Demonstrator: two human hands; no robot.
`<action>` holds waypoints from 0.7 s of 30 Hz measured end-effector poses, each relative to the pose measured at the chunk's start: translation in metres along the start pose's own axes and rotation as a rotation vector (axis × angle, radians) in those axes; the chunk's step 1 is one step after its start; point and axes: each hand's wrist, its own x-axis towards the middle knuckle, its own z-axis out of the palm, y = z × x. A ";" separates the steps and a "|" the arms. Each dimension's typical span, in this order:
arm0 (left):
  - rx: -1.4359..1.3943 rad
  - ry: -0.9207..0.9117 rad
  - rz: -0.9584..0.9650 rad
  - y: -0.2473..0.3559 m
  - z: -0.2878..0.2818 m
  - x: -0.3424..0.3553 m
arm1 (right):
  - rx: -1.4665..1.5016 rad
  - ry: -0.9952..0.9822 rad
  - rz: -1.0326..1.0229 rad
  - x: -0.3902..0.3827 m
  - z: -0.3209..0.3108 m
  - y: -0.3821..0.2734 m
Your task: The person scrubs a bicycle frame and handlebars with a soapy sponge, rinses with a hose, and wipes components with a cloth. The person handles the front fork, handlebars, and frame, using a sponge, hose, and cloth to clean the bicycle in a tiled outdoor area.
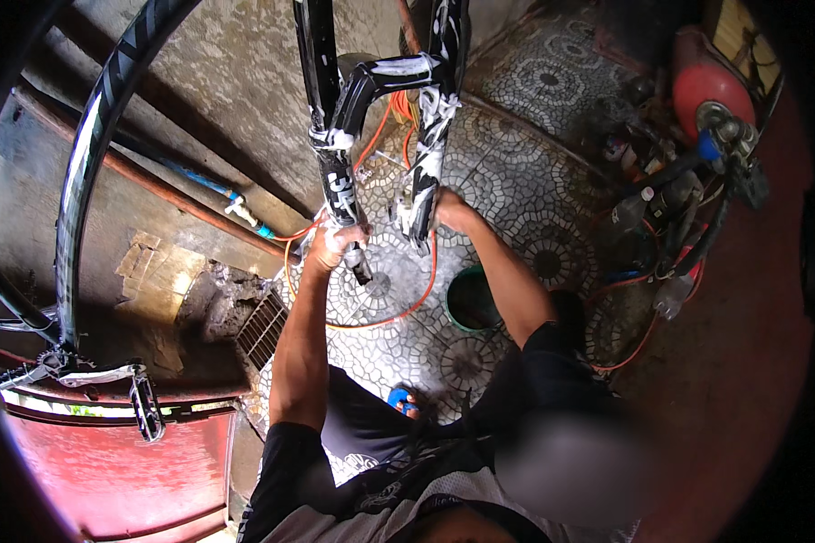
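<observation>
A black bicycle fork [362,90] hangs upright in the upper middle, smeared with white foam along both legs and the arch. My left hand [333,244] is wrapped round the foamy lower end of the fork's left leg, just above its metal tip. On the other leg, my right hand [453,210] grips near the bottom from the outer side, its fingertips partly hidden behind the leg. An orange hose [430,281] loops over the mosaic floor below both hands, with a green bucket [473,299] beneath my right forearm.
A bicycle frame [91,163] with crank and pedal [147,407] stands at left, near pipes [163,190], a drain grate [261,330] and a red metal panel [118,471]. At right are a red tank [702,86] and clustered bottles [661,208]. My foot in a blue slipper [400,401] shows below.
</observation>
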 end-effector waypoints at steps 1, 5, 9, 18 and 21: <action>0.000 0.001 0.025 0.000 0.000 0.001 | -0.171 -0.017 -0.105 -0.013 -0.004 -0.011; -0.018 -0.042 0.056 -0.001 0.003 0.006 | 0.049 -0.155 -0.174 -0.061 -0.004 -0.041; -0.068 -0.047 0.028 -0.001 0.009 0.007 | -0.213 -0.067 -0.170 -0.070 -0.005 -0.047; -0.116 -0.044 0.000 -0.005 0.005 0.004 | -0.092 0.021 -0.206 -0.052 0.000 -0.047; -0.126 -0.024 -0.009 -0.008 0.004 0.004 | 0.971 0.123 -0.389 -0.033 0.004 -0.043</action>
